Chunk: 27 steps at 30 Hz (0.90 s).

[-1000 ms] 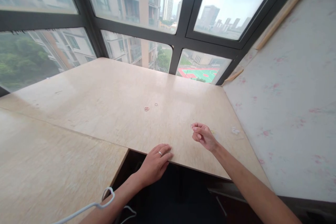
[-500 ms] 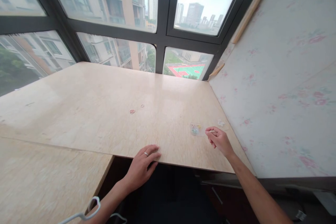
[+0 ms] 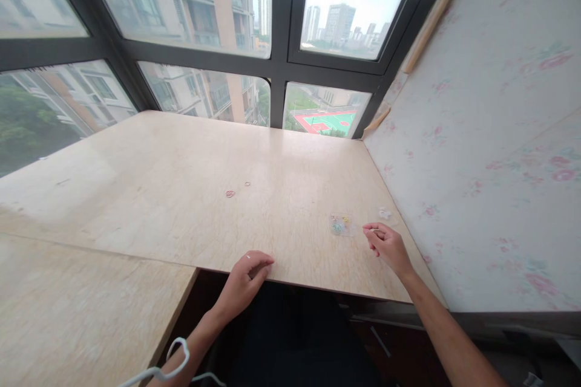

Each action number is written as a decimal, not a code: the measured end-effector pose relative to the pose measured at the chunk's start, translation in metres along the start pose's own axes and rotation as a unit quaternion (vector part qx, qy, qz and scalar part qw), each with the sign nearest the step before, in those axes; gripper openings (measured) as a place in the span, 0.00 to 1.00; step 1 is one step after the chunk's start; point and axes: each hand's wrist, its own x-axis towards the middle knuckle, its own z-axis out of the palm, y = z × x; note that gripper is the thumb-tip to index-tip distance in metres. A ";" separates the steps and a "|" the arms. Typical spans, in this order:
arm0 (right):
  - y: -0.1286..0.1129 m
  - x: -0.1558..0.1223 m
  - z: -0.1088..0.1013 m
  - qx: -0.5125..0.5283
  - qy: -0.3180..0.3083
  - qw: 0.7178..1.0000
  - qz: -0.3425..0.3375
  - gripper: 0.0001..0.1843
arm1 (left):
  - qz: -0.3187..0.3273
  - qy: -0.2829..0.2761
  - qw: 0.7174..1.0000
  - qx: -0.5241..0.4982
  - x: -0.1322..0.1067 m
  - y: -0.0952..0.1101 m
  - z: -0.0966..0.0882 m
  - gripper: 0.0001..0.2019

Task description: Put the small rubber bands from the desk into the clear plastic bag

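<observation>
A small clear plastic box (image 3: 342, 225) with little coloured bands or rings in its compartments sits on the right part of the tabletop (image 3: 181, 211). Just right of it is my right hand (image 3: 388, 248), thumb and forefinger pinched together above the surface; whatever may be between them is too small to make out. My left hand (image 3: 245, 281), with a ring on one finger, rests at the front edge, its fingers curled and the thumb drawn against them. Beyond it lie a reddish band (image 3: 230, 194) and a thin dark ring (image 3: 247, 184).
A small white flower-shaped piece (image 3: 384, 213) lies near the patterned wall (image 3: 490, 151) on the right. Dark-framed windows (image 3: 280, 72) rise behind the table. A white cable (image 3: 179, 357) loops by my left forearm.
My right hand has shifted slightly right, away from the box, still pinched. My left fingers, spread before, have curled in and met the thumb. The view has tilted a little.
</observation>
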 end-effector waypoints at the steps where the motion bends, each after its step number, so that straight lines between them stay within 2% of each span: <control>1: 0.005 -0.003 -0.002 0.015 0.008 1.000 0.005 0.18 | -0.042 0.030 0.998 -0.040 0.004 0.001 0.000 0.09; 3: 0.015 -0.008 -0.003 0.042 0.031 0.999 0.007 0.19 | -0.107 0.105 0.984 -0.100 0.015 0.002 -0.002 0.11; 6: 0.023 -0.013 -0.003 0.066 0.059 0.996 -0.003 0.20 | -0.136 0.216 0.960 -0.117 0.038 0.001 -0.008 0.14; 9: 0.024 -0.013 -0.001 0.060 0.057 0.997 -0.001 0.20 | -0.135 0.260 0.953 -0.075 0.068 -0.004 -0.018 0.15; 11: 0.024 -0.013 0.001 0.047 0.048 0.998 0.000 0.20 | -0.128 0.269 0.955 0.011 0.092 -0.012 -0.027 0.16; 13: 0.025 -0.013 0.002 0.036 0.039 0.999 -0.002 0.20 | -0.123 0.246 0.948 0.160 0.118 -0.023 -0.038 0.17; 16: 0.030 -0.013 0.002 0.034 0.038 0.999 0.001 0.20 | -0.116 0.226 0.941 0.223 0.156 -0.041 -0.058 0.15; 19: 0.035 -0.012 0.001 0.042 0.035 0.998 0.007 0.21 | -0.088 0.179 0.939 0.280 0.186 -0.056 -0.078 0.12; 23: 0.039 -0.011 0.001 0.055 0.030 0.998 0.007 0.21 | -0.043 0.081 0.939 0.333 0.209 -0.069 -0.095 0.07; 27: 0.039 -0.011 0.001 0.052 0.035 0.998 0.010 0.21 | -0.004 0.008 0.932 0.361 0.218 -0.080 -0.098 0.06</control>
